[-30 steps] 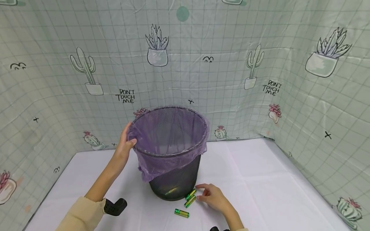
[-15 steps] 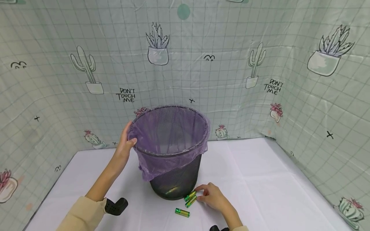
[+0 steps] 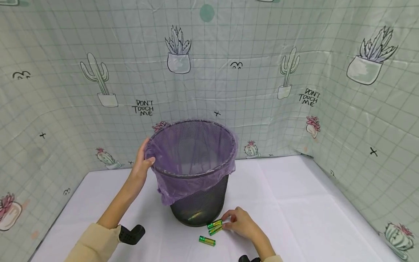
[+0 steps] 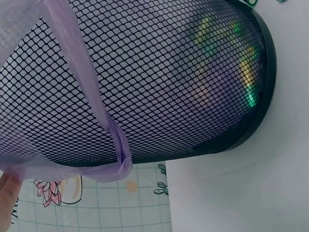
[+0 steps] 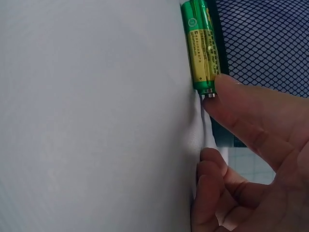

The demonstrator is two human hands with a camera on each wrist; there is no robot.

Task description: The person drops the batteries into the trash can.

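Note:
A black mesh bin (image 3: 199, 203) lined with a purple bag (image 3: 191, 160) stands on the white table. My left hand (image 3: 143, 163) grips its near-left rim, thumb over the bag's edge. In the left wrist view the bin wall (image 4: 159, 82) fills the frame, with green glints of batteries (image 4: 246, 82) showing through the mesh. My right hand (image 3: 236, 222) is at the bin's foot. Its thumb (image 5: 241, 106) presses on the ends of two green batteries (image 3: 214, 226) (image 5: 200, 48) lying side by side, with the other fingers (image 5: 212, 179) curled on the cloth. A third battery (image 3: 207, 240) lies loose nearby.
The white tablecloth (image 3: 294, 203) stretches out to the right of the bin. Cactus-print curtain walls (image 3: 360, 127) close in the back and both sides. A black wrist strap mount (image 3: 131, 234) sits on my left sleeve.
My right hand has crept left onto the ends of the two batteries, which now lie closer together. The left hand and the bin have not moved.

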